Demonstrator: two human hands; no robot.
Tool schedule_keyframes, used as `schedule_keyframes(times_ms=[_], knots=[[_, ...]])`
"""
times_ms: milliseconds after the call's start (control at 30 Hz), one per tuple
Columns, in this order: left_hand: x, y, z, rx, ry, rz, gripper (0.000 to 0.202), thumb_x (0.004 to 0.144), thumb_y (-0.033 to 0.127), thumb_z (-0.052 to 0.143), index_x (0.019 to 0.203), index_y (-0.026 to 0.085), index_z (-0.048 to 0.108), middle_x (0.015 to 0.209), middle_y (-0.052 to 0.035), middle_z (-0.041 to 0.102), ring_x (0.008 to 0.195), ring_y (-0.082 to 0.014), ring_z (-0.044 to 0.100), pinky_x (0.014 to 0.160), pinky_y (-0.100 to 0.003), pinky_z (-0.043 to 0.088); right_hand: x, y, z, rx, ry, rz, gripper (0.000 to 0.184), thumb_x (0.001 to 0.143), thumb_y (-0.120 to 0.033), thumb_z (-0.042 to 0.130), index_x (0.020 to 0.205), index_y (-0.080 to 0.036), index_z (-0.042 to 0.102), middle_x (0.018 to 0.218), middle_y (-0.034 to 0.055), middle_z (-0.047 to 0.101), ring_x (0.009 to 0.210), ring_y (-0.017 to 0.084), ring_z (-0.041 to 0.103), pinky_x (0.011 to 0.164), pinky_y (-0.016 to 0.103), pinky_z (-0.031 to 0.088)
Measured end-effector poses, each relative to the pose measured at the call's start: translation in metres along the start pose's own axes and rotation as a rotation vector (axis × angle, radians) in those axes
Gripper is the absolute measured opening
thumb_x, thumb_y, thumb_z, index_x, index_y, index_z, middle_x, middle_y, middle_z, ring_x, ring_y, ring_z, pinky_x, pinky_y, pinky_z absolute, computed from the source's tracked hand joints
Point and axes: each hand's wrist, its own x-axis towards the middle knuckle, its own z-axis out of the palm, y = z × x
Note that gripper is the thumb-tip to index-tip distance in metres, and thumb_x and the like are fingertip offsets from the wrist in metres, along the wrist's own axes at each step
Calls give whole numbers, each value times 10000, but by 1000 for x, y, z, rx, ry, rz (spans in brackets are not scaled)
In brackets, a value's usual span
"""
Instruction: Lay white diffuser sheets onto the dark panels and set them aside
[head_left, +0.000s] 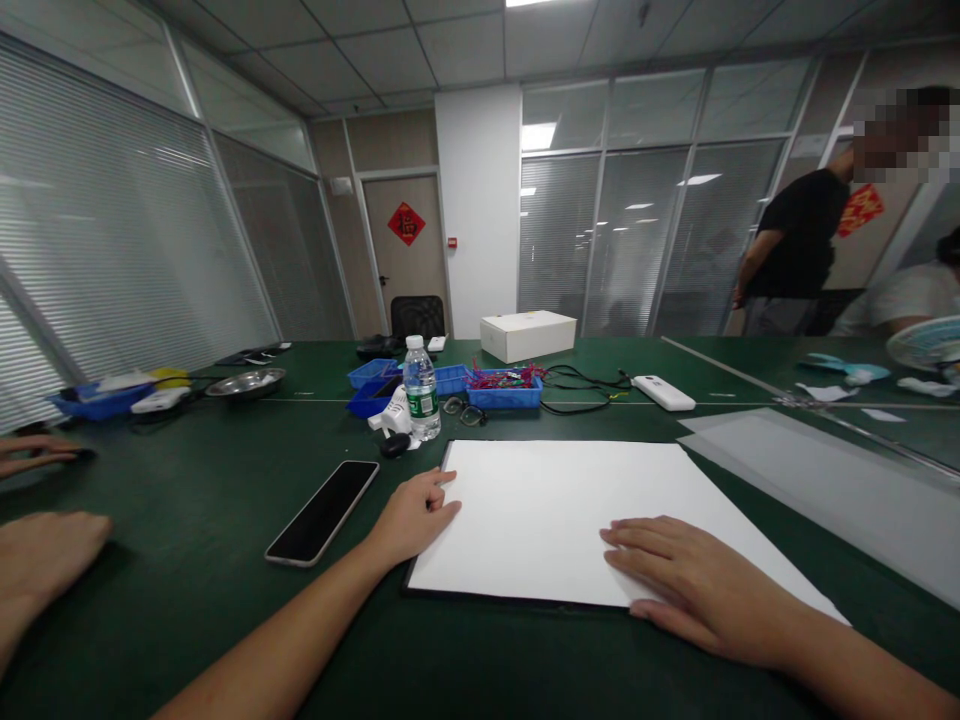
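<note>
A white sheet [555, 510] lies on a dark board on the green table [187, 560] in front of me. My left hand [414, 517] rests at the sheet's left edge, fingers loosely curled and touching the paper. Flat on the sheet's near right part lies my right hand [690, 585], fingers stretched out and holding nothing. A black phone [324, 511] lies face up just left of my left hand.
Behind the sheet stand a water bottle [421, 388], glasses [465, 410], blue trays [504, 390], a white box [528, 334] and a white remote [664, 392]. Another person's hands [41, 555] rest at far left. A person in black [795, 250] stands at right. Grey sheet [825, 490] at right.
</note>
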Motion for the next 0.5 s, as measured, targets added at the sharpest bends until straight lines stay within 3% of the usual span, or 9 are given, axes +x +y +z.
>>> schedule_keyframes(times_ms=[100,167,233,300,433,500], knots=[[1,-1,2,-2,3,6,436,809,341,626,514,260,316,1356,-109,688,1386,-311,541,1107,-442,439,-6,21,2,-8,44,39,483,978,-430,559,1447,-318,566,1455,69,578,1314,254,571,1078,480,498],[1,0,2,-4,2,5,433,800,334,620,511,261,305,1365,-103,683,1375,-312,551,1111,-438,438,-18,47,4,-48,131,169,447,994,-416,524,1418,-296,597,1434,74,594,1322,258,559,1105,490,465],[0,1,1,-8,1,6,431,792,324,613,508,260,295,1367,-96,682,1372,-311,555,1120,-433,430,-37,82,6,-116,214,382,456,1009,-440,474,1394,-245,621,1423,93,599,1320,269,553,1140,493,420],[-1,1,0,-10,1,7,421,790,309,600,507,260,292,1359,-93,687,1375,-302,552,1131,-426,422,-63,119,11,-168,211,587,527,1020,-457,411,1419,-165,596,1480,133,539,1356,287,513,1185,468,360],[-4,2,-5,-19,6,7,401,780,277,581,502,260,293,1343,-81,698,1379,-290,550,1134,-429,426,-114,178,30,-225,173,1158,802,950,-612,406,1549,-78,403,1500,222,490,1346,388,504,1103,557,416],[-6,2,-7,-26,9,7,406,771,269,587,494,258,291,1335,-71,704,1373,-295,555,1139,-439,424,-128,193,40,-178,150,1337,896,904,-703,411,1500,-36,457,1406,268,560,1266,401,573,1064,554,443]])
